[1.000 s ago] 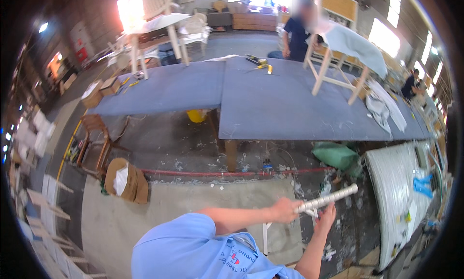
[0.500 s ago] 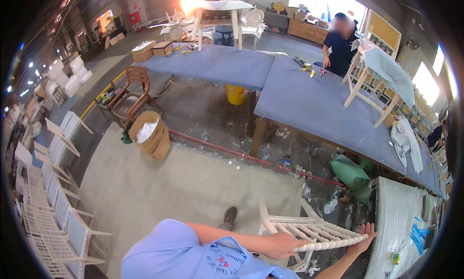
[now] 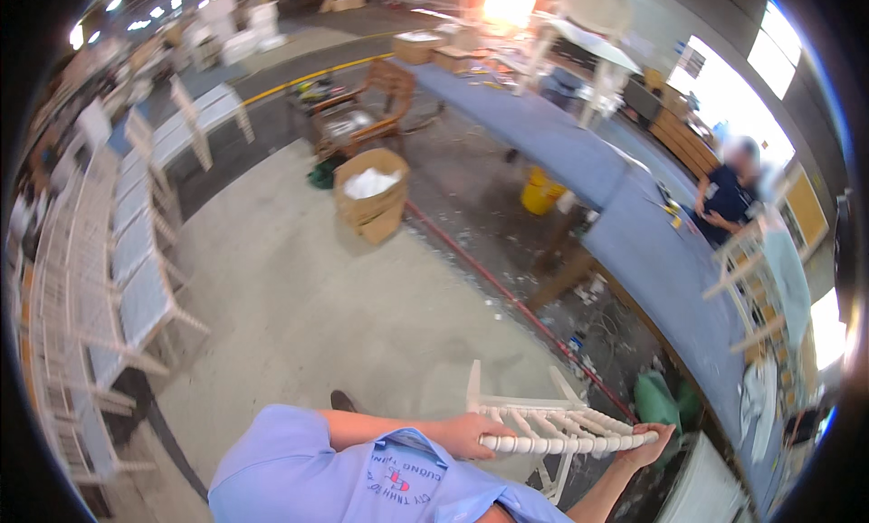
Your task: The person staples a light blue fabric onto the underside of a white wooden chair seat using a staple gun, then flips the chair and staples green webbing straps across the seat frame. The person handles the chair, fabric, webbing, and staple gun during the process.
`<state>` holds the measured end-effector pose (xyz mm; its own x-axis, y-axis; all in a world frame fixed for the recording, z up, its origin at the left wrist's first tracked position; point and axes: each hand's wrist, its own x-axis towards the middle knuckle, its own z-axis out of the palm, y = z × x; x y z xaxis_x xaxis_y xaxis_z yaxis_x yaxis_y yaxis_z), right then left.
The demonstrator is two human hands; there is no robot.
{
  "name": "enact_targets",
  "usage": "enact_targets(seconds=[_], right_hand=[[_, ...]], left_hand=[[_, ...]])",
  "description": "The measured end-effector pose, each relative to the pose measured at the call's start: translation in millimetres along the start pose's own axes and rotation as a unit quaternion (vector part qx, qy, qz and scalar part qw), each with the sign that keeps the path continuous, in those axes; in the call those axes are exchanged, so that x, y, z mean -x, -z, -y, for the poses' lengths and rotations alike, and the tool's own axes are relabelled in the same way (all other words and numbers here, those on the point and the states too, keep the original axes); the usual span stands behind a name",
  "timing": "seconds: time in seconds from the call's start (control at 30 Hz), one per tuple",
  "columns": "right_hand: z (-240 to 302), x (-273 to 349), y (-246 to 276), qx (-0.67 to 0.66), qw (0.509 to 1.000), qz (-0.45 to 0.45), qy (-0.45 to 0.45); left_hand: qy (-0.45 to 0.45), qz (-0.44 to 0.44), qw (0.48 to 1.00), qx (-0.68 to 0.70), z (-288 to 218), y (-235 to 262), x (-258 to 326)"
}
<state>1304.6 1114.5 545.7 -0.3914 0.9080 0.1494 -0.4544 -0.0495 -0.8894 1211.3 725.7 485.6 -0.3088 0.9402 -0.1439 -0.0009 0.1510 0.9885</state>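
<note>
I carry a white wooden chair frame (image 3: 552,423) with turned spindles, held roughly level in front of my chest. My left hand (image 3: 471,434) grips the near end of its round rail. At the far end of the same rail, my right hand (image 3: 650,440) is closed around it. The frame's legs point away from me, over the concrete floor (image 3: 299,297).
A long blue-topped workbench (image 3: 634,242) runs along the right, where another person (image 3: 729,201) in dark clothes works. A cardboard box (image 3: 369,192), a brown wooden chair (image 3: 362,115), a yellow bucket (image 3: 540,192) and a red hose (image 3: 507,297) are ahead. Rows of white chairs (image 3: 109,251) line the left.
My view has swung left, bringing the rows of white chairs into sight. Both hands still hold the white chair frame, which stays in front of me.
</note>
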Motion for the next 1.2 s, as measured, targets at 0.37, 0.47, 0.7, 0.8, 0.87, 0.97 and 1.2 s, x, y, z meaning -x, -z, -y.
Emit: enact_targets(seconds=[0.37, 0.47, 0.7, 0.8, 0.87, 0.97, 1.2], right_hand=[[-142, 180, -436, 0.051, 0.941, 0.297, -0.156], [-182, 252, -542, 0.033, 0.905, 0.368, -0.21], [-220, 421, -725, -0.084, 0.811, 0.511, -0.272], [-222, 477, -793, -0.135, 0.784, 0.538, -0.278], [-232, 508, -832, -0.173, 0.759, 0.554, -0.296], [-252, 546, -899, -0.247, 0.714, 0.587, -0.292], [-317, 673, -1068, -0.205, 0.705, 0.62, -0.278]], left_hand=[[-0.003, -0.222, 0.965, 0.139, 6, 148, 281], [0.01, -0.28, 0.939, 0.2, -3, 172, 334], [0.032, -0.483, 0.871, 0.087, -16, 224, 445], [0.125, -0.496, 0.857, 0.066, -24, 259, 489], [0.139, -0.508, 0.846, 0.085, -34, 290, 517], [0.156, -0.526, 0.834, 0.061, -24, 341, 556], [0.066, -0.695, 0.698, 0.156, 6, 469, 622]])
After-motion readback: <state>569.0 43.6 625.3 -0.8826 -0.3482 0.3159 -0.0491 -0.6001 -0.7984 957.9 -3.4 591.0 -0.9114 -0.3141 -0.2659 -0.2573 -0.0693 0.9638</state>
